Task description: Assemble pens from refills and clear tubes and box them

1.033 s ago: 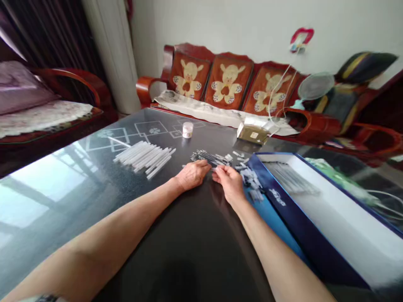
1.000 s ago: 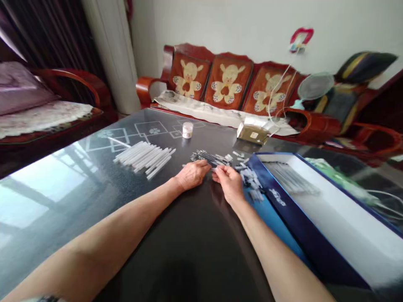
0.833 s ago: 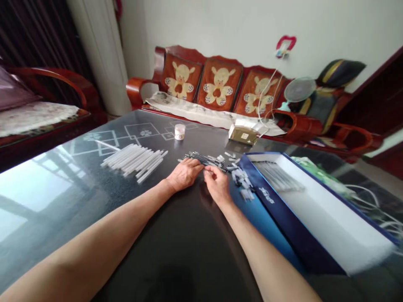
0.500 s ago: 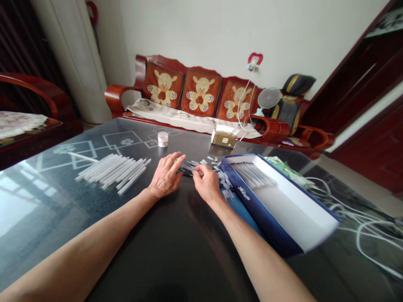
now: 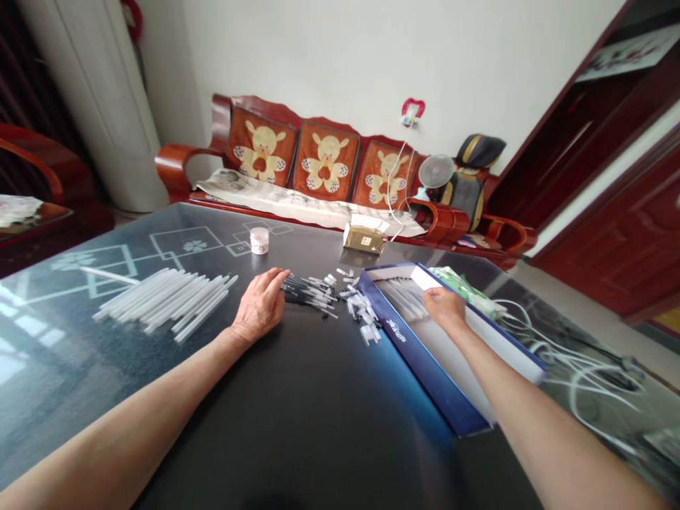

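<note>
My left hand [image 5: 260, 306] lies flat on the dark table, fingers loosely together and empty, just left of the black-tipped rods [image 5: 311, 294]; right hand [image 5: 443, 306] sits in the blue box [image 5: 425, 365], fingers bunched beside the pale rods [image 5: 404, 294], pinch unclear.

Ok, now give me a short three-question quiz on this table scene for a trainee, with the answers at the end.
1. True or false: the right hand is over the open blue box.
2. Which is closer to the left hand: the bundle of white tubes or the small white jar?
3. Fill in the blank: in the head view, the pile of small clear pieces lies to the ___ of the box.

Key: 1. True. 2. The bundle of white tubes. 3. Left.
</note>
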`<state>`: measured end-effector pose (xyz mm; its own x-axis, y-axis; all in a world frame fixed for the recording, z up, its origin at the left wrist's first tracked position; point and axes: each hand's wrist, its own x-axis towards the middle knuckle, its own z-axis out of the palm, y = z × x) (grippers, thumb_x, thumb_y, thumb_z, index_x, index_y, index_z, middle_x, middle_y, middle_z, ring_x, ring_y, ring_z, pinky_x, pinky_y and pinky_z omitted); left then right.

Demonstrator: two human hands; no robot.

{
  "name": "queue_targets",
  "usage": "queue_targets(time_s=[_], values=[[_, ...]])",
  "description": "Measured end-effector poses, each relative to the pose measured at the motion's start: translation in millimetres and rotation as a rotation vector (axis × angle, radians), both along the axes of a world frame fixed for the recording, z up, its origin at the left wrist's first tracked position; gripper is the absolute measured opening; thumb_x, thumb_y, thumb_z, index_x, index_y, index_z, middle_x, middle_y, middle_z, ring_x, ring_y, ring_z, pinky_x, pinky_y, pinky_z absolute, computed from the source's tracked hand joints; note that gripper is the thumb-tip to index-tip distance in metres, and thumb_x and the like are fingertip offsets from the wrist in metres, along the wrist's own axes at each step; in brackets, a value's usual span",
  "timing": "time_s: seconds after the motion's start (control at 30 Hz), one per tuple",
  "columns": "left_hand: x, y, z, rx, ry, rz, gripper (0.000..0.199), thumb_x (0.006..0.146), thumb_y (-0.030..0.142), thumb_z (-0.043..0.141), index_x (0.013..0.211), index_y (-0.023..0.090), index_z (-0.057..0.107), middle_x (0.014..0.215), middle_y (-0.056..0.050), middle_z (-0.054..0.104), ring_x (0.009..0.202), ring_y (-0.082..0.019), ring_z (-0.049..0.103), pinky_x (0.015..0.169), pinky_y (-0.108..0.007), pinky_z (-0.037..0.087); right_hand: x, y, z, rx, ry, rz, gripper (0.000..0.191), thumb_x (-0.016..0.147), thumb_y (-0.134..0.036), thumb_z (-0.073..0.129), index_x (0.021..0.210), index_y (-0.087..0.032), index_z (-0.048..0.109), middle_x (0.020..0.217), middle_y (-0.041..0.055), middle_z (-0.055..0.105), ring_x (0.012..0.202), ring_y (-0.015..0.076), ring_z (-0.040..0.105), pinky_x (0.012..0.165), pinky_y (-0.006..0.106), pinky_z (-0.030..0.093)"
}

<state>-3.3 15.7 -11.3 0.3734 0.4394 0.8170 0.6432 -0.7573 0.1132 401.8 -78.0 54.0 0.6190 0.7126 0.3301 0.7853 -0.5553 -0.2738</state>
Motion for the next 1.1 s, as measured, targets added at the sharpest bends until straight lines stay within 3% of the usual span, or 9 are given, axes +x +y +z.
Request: queue_targets(time_s=[0.1, 0.2, 0.37, 0.5, 0.6, 0.77, 0.87, 1.0, 1.1], values=[[0, 1, -1.8, -0.022, 0.012, 0.030, 0.039, 0.087, 0.013, 0.043, 0.124, 0.013, 0.056, 0.118, -0.014, 0.060, 0.101, -0.024, 0.057, 0.091, -0.037, 0.049, 3, 1, -16.3, -0.051, 0.001, 0.031, 0.024, 0.075, -0.027, 0.056, 0.087, -0.018, 0.075, 0.085, 0.0082, 0.075, 0.081, 0.0239, 0.068, 0.073, 0.030, 0.048], [0, 1, -3.7, -0.088, 0.042, 0.050, 0.033, 0.088, 0.014, 0.043, 0.115, 0.015, 0.062, 0.108, -0.012, 0.064, 0.094, -0.022, 0.059, 0.087, -0.035, 0.051, 3, 1, -19.5, -0.115, -0.040, 0.079, 0.023, 0.075, -0.031, 0.057, 0.084, -0.020, 0.075, 0.086, 0.0083, 0.075, 0.082, 0.0249, 0.068, 0.071, 0.031, 0.048], [1, 0, -4.4, -0.237, 0.174, 0.084, 0.027, 0.088, 0.017, 0.045, 0.102, 0.020, 0.069, 0.093, -0.007, 0.066, 0.086, -0.020, 0.060, 0.079, -0.030, 0.051, -10, 0, 4.4, 0.007, -0.140, 0.163, 0.026, 0.075, -0.032, 0.055, 0.085, -0.017, 0.075, 0.084, 0.0096, 0.074, 0.077, 0.0237, 0.067, 0.068, 0.031, 0.048], [2, -3, -0.4, -0.319, 0.227, 0.119, 0.027, 0.088, 0.019, 0.045, 0.099, 0.021, 0.070, 0.093, -0.007, 0.065, 0.089, -0.020, 0.059, 0.078, -0.030, 0.051, -68, -2, 21.2, 0.212, -0.106, 0.399, 0.024, 0.076, -0.030, 0.053, 0.085, -0.020, 0.073, 0.077, 0.0051, 0.071, 0.070, 0.0190, 0.064, 0.068, 0.029, 0.047], [1, -5, 2.6, -0.346, 0.240, 0.122, 0.027, 0.088, 0.019, 0.046, 0.101, 0.020, 0.070, 0.094, -0.008, 0.065, 0.090, -0.020, 0.059, 0.080, -0.029, 0.050, -135, -3, 4.6, 0.342, -0.022, 0.633, 0.021, 0.079, -0.029, 0.053, 0.086, -0.021, 0.071, 0.081, 0.0042, 0.070, 0.069, 0.0168, 0.062, 0.069, 0.028, 0.048], [2, -8, 4.7, -0.366, 0.232, 0.146, 0.028, 0.090, 0.019, 0.045, 0.104, 0.021, 0.069, 0.093, -0.008, 0.064, 0.089, -0.020, 0.059, 0.083, -0.030, 0.049, -213, -1, -52.9, 0.445, 0.053, 0.798, 0.021, 0.086, -0.020, 0.046, 0.090, -0.019, 0.067, 0.089, 0.0082, 0.067, 0.080, 0.0194, 0.062, 0.075, 0.031, 0.050], [2, -10, 8.3, -0.382, 0.231, 0.226, 0.031, 0.091, 0.020, 0.042, 0.108, 0.021, 0.067, 0.098, -0.009, 0.063, 0.093, -0.021, 0.057, 0.086, -0.034, 0.048, -224, 1, -68.9, 0.431, 0.023, 0.844, 0.023, 0.088, -0.018, 0.044, 0.094, -0.018, 0.066, 0.092, 0.0096, 0.065, 0.087, 0.0211, 0.061, 0.080, 0.032, 0.049], [-4, -14, 14.6, -0.367, 0.214, 0.446, 0.040, 0.090, 0.024, 0.046, 0.128, 0.023, 0.055, 0.131, -0.014, 0.051, 0.116, -0.033, 0.047, 0.094, -0.052, 0.043, -222, 2, -67.8, 0.419, 0.015, 0.854, 0.022, 0.087, -0.016, 0.045, 0.091, -0.018, 0.066, 0.090, 0.0084, 0.064, 0.085, 0.0200, 0.061, 0.079, 0.031, 0.048], [-12, -18, 15.8, -0.456, 0.219, 0.576, 0.047, 0.089, 0.030, 0.048, 0.135, 0.023, 0.047, 0.145, -0.018, 0.036, 0.129, -0.043, 0.034, 0.091, -0.064, 0.041, -222, 2, -65.9, 0.395, 0.018, 0.879, 0.022, 0.088, -0.016, 0.046, 0.092, -0.018, 0.067, 0.091, 0.0075, 0.065, 0.085, 0.0193, 0.061, 0.079, 0.030, 0.048]])
